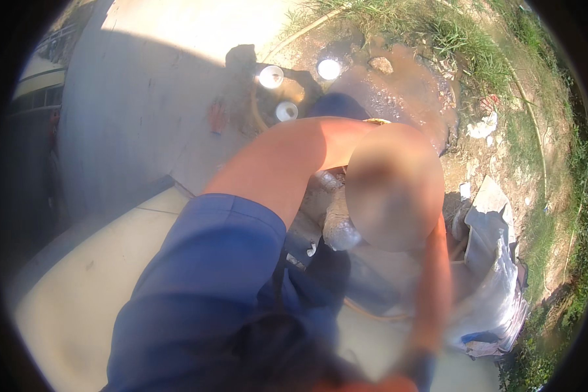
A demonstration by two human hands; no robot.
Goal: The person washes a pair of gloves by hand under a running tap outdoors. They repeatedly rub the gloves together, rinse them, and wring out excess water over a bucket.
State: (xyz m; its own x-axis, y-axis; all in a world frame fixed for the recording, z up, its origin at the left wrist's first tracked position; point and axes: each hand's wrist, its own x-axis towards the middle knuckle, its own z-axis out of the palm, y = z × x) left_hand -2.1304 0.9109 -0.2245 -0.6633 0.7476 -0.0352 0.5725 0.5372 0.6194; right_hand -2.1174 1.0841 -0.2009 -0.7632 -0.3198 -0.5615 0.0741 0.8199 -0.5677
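Note:
A blurred oval patch covers the place where my arms meet, so both hands are hidden and what they hold cannot be seen. From a blue sleeve (pixel 215 245) my left arm (pixel 269 161) bends across towards that patch, with a gold-coloured bracelet (pixel 376 120) near its wrist. My right forearm (pixel 437 289) reaches up to the patch's lower right edge. Beside the patch, low to the ground, lies a wet, silvery-grey rounded thing (pixel 340 228), too unclear to name. A dark blue rounded thing (pixel 338 105) shows just beyond my left forearm.
Three white round containers (pixel 286 111) stand beyond my left arm, near a muddy puddle (pixel 406 88) with a stone (pixel 381 65). Concrete (pixel 142 112) spreads left. Crumpled whitish sacks (pixel 500 289) lie right, below white litter (pixel 482 126) and grass (pixel 451 39).

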